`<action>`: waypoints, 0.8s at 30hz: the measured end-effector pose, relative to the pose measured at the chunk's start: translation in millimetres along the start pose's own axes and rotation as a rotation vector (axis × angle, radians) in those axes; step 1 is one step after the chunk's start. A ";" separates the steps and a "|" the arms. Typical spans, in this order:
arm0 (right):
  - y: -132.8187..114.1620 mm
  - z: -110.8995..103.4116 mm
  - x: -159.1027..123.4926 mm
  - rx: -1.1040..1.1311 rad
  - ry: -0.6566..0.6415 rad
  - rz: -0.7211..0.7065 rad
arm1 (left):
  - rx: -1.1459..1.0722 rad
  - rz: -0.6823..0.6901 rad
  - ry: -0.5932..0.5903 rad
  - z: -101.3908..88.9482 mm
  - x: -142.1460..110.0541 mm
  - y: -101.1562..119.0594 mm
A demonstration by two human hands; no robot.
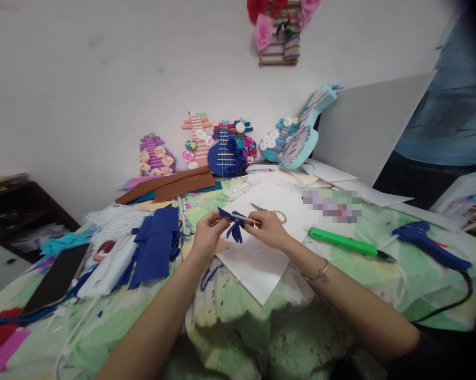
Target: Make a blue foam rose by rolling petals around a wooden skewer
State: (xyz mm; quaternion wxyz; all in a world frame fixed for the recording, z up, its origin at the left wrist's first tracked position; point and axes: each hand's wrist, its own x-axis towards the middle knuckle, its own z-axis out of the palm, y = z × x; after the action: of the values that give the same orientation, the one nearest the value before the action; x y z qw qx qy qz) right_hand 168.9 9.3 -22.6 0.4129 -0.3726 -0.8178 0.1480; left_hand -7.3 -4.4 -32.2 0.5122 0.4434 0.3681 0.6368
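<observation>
Here | hands (270, 228) — both pinched closed | blue piece (235, 232) and stick (243, 217) held between them

In my pinch, raised between my 2 hands: 1 dark-blue piece (235, 234), its pointed flap at my left hand (209, 232), petal-like folds hanging below, and 1 thin tan stick (241, 217), nearly level, dipping slightly across the blue toward my right hand (268, 228), finer joins too small to read.
</observation>
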 end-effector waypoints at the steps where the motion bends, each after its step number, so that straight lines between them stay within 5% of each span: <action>1: -1.1 -1.0 -0.4 0.041 -0.043 -0.025 | -0.011 -0.014 0.010 0.0 0.0 1.6; 4: 0.1 -5.4 -0.9 0.234 -0.103 -0.021 | -0.022 -0.058 -0.013 0.8 -1.7 6.2; 9: 7.5 -9.8 2.8 0.500 0.150 0.170 | 0.001 -0.159 -0.188 4.5 -7.8 7.7; 15: 3.9 -3.9 2.9 0.614 -0.152 0.125 | 0.033 -0.175 -0.313 6.2 -11.0 4.3; 24: 3.1 -3.8 2.3 0.580 -0.187 0.122 | 0.094 -0.135 -0.277 10.0 -11.9 5.6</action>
State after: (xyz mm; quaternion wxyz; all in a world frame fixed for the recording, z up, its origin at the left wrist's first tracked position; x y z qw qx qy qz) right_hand 172.5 12.8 -20.6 0.4154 -0.2725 -0.7519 0.4334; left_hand 1.3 -17.1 -25.9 0.5784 0.5247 0.3520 0.5160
